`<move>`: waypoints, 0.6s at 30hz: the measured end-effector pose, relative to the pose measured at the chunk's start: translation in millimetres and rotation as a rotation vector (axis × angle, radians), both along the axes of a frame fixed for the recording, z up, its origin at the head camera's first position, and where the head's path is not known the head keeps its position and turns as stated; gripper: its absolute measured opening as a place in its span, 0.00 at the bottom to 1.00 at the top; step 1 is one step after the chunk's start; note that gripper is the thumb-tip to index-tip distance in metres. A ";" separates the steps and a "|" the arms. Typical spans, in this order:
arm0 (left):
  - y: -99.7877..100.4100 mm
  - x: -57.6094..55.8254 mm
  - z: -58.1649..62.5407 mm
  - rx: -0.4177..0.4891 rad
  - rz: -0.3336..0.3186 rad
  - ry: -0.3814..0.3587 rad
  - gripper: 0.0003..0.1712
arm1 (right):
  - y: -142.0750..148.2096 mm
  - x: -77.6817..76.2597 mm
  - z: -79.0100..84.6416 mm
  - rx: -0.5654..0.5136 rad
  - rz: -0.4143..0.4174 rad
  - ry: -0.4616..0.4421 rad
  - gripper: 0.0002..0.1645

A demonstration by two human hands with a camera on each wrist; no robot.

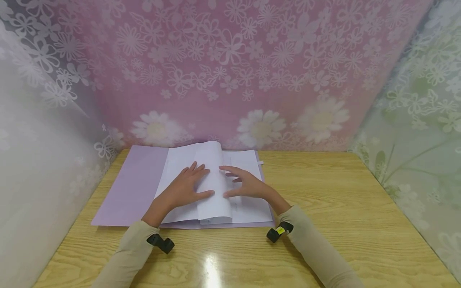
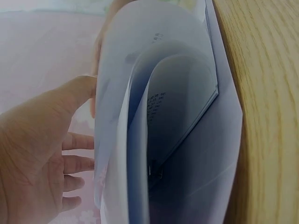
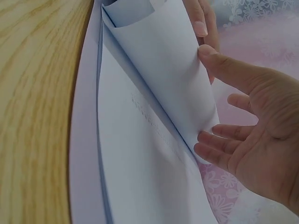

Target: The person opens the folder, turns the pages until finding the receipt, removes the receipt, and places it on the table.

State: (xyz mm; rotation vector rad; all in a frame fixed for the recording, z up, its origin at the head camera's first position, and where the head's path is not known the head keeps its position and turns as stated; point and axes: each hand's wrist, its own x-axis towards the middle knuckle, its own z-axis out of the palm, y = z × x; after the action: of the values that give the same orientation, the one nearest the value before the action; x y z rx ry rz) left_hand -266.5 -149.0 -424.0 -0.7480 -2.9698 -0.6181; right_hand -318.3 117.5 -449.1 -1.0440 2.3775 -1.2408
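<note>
A lavender folder (image 1: 124,188) lies open on the table with white paper sheets (image 1: 252,208) inside. Several of the sheets bend over in a rounded curl (image 1: 212,204) near the middle. My left hand (image 1: 183,186), fingers spread, rests on the curl's left side. From the right, my right hand (image 1: 248,185) touches the curl with extended, parted fingers. In the left wrist view, the layered loops of the curled sheets (image 2: 133,116) show, with small print on an inner page. The right wrist view has the thumb and fingertips of the right hand (image 3: 266,126) against the curl's outer face.
The wooden table (image 1: 324,200) extends to the right and in front of the folder. A pink floral backdrop (image 1: 201,80) stands right behind it, and pale floral panels rise on both sides. A small white tab (image 1: 261,163) sticks out at the folder's right edge.
</note>
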 end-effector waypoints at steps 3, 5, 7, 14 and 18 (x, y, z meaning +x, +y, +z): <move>-0.2 -0.6 -1.4 -0.002 -0.002 -0.002 0.47 | -1.9 -0.5 -0.8 -0.036 0.013 -0.030 0.54; -0.3 -0.9 -1.7 -0.001 -0.007 0.002 0.47 | -3.3 -0.7 -1.2 -0.051 0.025 -0.044 0.54; -0.3 -1.1 -2.0 0.002 -0.015 0.006 0.47 | -4.3 -0.2 -1.2 -0.060 0.036 -0.058 0.53; -0.5 -1.1 -4.1 0.016 -0.025 -0.006 0.47 | -6.2 3.1 -0.6 -0.051 0.063 -0.062 0.50; 0.0 -0.4 -3.8 0.027 -0.035 -0.024 0.47 | -7.0 4.8 -0.4 -0.047 0.072 -0.066 0.47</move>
State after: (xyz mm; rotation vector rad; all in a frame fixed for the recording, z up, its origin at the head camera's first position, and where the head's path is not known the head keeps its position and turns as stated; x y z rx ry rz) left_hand -266.9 -149.1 -427.8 -0.7971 -2.9696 -0.6723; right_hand -313.5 110.5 -449.5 -1.0756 2.2513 -1.2915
